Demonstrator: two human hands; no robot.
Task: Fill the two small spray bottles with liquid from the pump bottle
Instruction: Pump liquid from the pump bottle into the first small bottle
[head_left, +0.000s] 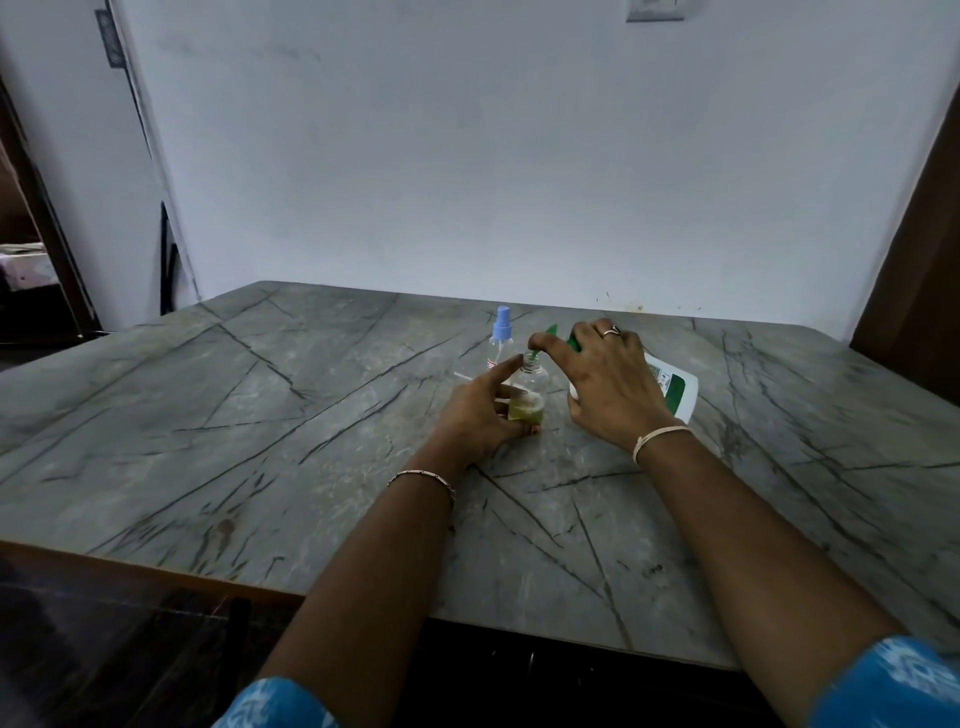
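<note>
Your left hand (480, 415) is gripping the uncapped spray bottle (530, 387) mid-table (260, 415), yellow-green liquid pooling in its base. Your right hand (613, 379) is grasping the tilted pump bottle (672, 387) just right, holding its green spout (550, 330) over the open mouth. The blue-capped spray bottle (501, 338) is standing just beyond.

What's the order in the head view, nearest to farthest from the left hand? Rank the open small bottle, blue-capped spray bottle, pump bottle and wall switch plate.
1. Open small bottle: held in the left hand.
2. Too close to call: blue-capped spray bottle, just behind the fingers; pump bottle, at right, its spout over the open bottle's mouth.
3. Wall switch plate: far back, high up.
</note>
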